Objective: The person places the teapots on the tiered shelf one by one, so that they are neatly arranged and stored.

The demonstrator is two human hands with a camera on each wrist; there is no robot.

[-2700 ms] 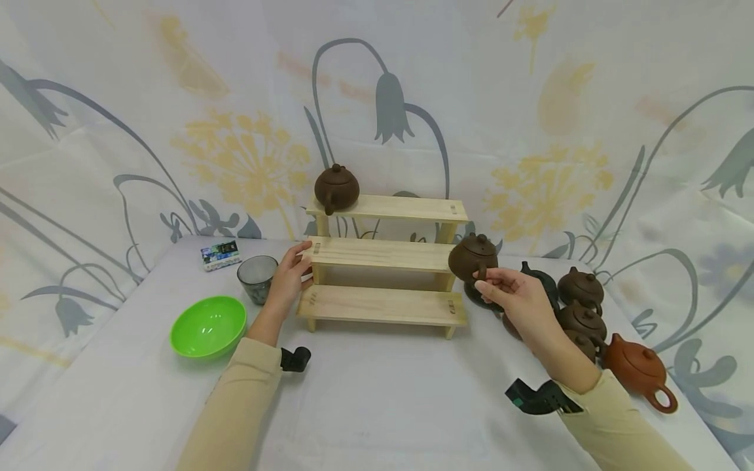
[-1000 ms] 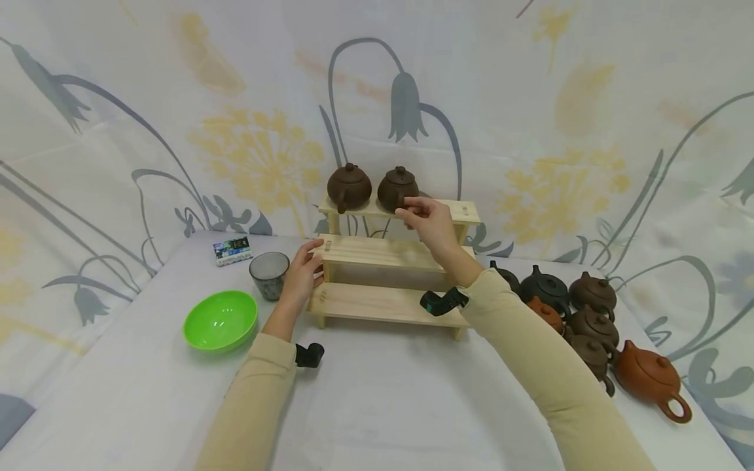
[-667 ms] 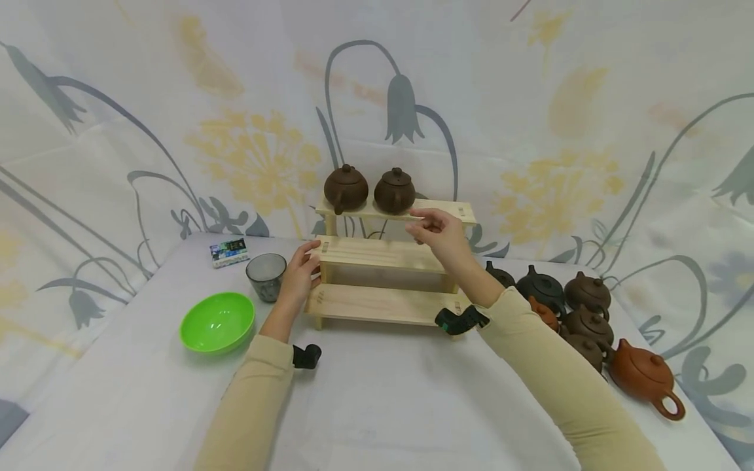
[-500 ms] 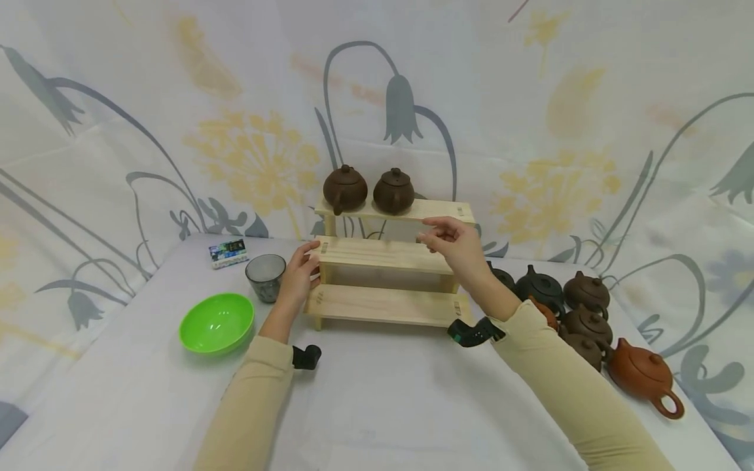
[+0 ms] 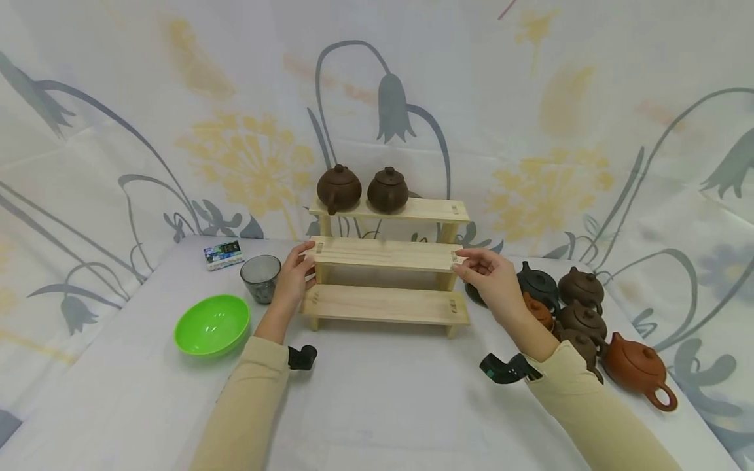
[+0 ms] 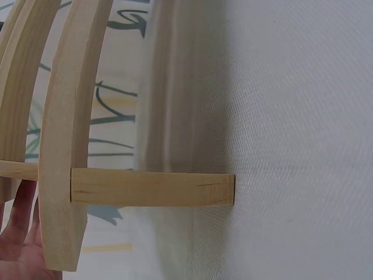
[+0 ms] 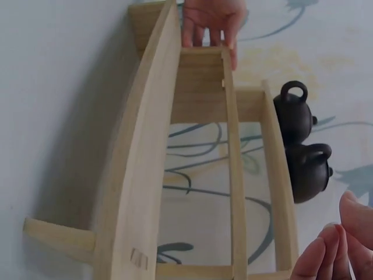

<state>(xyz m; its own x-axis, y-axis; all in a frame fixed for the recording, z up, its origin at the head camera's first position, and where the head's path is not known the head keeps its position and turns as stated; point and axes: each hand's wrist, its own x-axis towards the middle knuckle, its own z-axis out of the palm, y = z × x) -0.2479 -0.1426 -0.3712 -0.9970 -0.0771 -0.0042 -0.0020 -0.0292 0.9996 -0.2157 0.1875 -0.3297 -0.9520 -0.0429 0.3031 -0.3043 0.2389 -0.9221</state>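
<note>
A three-tier wooden display shelf (image 5: 385, 303) stands on the table. My left hand (image 5: 292, 278) grips the left end of its middle tier; in the left wrist view the hand's fingers (image 6: 22, 216) show behind the boards. On the top tier sit two dark brown teapots, the left teapot (image 5: 339, 188) and the right teapot (image 5: 387, 190), apart from each other. My right hand (image 5: 490, 278) is by the right end of the middle tier with its fingers loosely bent and nothing in them. In the right wrist view, the right hand's fingertips (image 7: 326, 248) hold nothing.
Several teapots crowd the table's right side, among them a black teapot (image 5: 538, 286), a brown teapot (image 5: 581, 288) and a reddish teapot (image 5: 635, 366). On the left are a green bowl (image 5: 212, 325), a grey glass cup (image 5: 260, 278) and a small box (image 5: 223, 255).
My right hand carried a brown teapot from the right onto the top tier, let it go, and drew back down and to the right. The left hand has stayed at the shelf.
</note>
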